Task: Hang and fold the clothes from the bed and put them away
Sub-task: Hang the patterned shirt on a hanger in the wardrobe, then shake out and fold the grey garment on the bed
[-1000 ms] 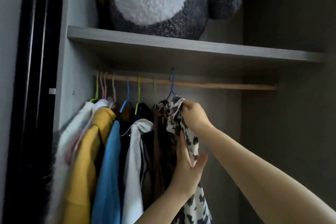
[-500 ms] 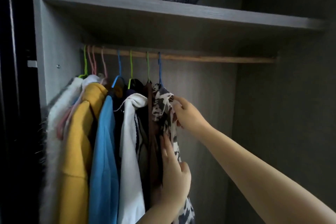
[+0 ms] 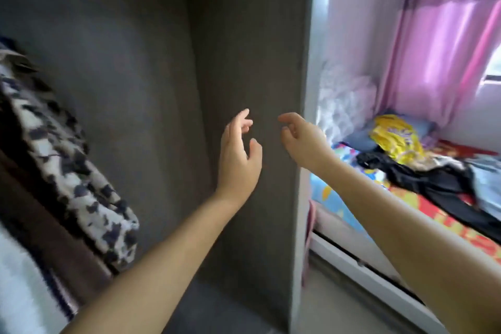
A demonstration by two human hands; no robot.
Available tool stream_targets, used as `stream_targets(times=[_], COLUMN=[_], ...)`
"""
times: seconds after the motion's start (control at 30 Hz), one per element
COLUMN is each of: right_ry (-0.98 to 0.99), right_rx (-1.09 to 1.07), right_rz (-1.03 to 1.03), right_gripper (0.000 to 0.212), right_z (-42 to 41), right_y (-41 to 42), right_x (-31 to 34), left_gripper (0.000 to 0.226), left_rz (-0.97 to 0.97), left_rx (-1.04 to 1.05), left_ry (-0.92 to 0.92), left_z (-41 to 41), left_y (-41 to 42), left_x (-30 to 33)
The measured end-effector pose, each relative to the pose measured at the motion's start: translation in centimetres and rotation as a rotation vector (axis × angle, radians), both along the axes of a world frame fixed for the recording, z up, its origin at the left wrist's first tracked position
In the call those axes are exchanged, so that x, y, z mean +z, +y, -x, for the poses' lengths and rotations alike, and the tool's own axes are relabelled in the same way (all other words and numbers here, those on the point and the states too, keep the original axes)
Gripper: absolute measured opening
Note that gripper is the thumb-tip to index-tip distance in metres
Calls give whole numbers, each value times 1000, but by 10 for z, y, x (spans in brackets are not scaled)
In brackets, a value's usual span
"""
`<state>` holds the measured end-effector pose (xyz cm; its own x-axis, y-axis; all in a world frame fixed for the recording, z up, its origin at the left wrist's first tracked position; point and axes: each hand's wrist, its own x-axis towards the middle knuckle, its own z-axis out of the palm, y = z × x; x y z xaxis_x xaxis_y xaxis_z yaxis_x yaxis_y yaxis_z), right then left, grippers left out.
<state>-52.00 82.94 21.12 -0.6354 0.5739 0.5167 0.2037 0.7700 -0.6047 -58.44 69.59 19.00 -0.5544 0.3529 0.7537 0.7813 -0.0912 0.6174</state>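
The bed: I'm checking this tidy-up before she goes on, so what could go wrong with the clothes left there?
1. The black garment and yellow garment lie tangled on the bed; lifting one may drag the other off.
2. Both the left hand and right hand are empty and no hanger is in view, so hanging may stall.

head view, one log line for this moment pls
left hand: open, empty | right hand: open, empty | spotted garment: hanging in wardrobe | black garment: on bed | yellow garment: on bed

wardrobe side panel (image 3: 252, 62) ahead, hanging clothes (image 3: 73, 171) left, bare wardrobe space between
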Motion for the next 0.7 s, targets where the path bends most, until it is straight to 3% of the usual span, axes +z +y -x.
stream_targets(times=[0.23, 0.53, 0.7], right_ry=[-390, -796, -820], right_rx=[-349, -736, -836], right_rz=[72, 503, 796], right_gripper=[45, 56, 58], right_z=[-164, -389, -439], right_y=[98, 119, 115], right_x=[-112, -248, -293], left_gripper=[32, 41, 40], left_rz=[459, 1109, 1310], left_rx=[-377, -600, -685], left_ry=[-8, 15, 124], left_z=[-98, -202, -241], left_y=[114, 212, 247], left_x=[-80, -219, -261])
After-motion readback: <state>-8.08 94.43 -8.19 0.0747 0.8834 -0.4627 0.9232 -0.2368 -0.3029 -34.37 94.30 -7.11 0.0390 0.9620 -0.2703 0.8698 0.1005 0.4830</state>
